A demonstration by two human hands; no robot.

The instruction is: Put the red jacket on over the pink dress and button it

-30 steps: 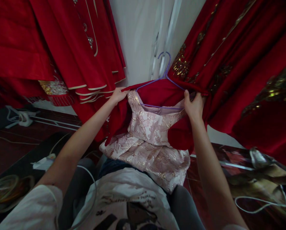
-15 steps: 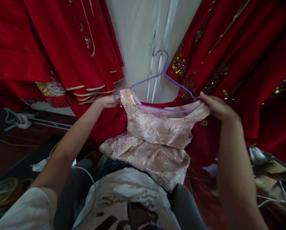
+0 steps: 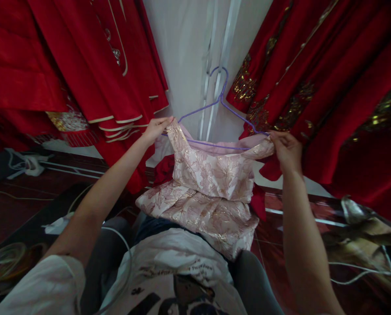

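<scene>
A pale pink dress with gold floral pattern (image 3: 211, 175) hangs on a purple wire hanger (image 3: 221, 105) in front of me, its skirt resting on my lap. My left hand (image 3: 156, 127) pinches the dress's left shoulder strap at the hanger's end. My right hand (image 3: 285, 151) grips the right shoulder strap at the other end of the hanger. A red garment (image 3: 164, 168) shows behind and below the dress.
Red robes with cream trim (image 3: 84, 65) hang at the left, red gold-embroidered robes (image 3: 313, 87) at the right. A white wall (image 3: 189, 52) lies between them. White cables (image 3: 28, 164) and a dark reddish floor (image 3: 18, 197) are below.
The red garment that lay over the hanger and dress has come off and dropped behind. Both hands now hold the pink dress's shoulders, the right hand having shifted slightly rightward.
</scene>
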